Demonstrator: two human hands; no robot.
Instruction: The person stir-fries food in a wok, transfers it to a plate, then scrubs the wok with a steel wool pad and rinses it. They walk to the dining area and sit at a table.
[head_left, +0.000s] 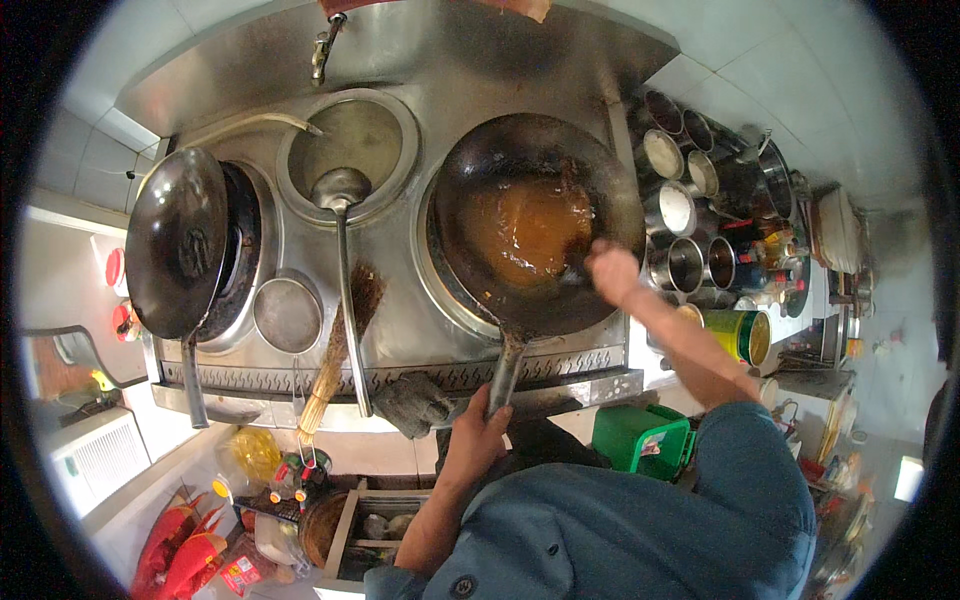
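My left hand (477, 433) is wrapped around the metal handle (507, 375) of a large dark wok (480, 300) on the right-hand burner. Brown liquid (517, 225) with bright reflections lies in the bottom of that wok. Over the wok's right side is my right hand (615, 274), blurred, with its fingers curled. A dark patch lies by those fingers, and I cannot tell whether they hold anything. A ladle (349, 300) rests across a round water basin (352, 142), its handle reaching the stove's front edge. Beside it lies a straw wok brush (341, 341).
A second wok (176, 247) tilts on the left burner. Near it lie a round strainer (288, 315) and a dark grey cloth (414, 403). Metal seasoning pots (677, 208) and bottles crowd the right side. A green bin (641, 441) stands below, and a faucet (324, 52) hangs behind.
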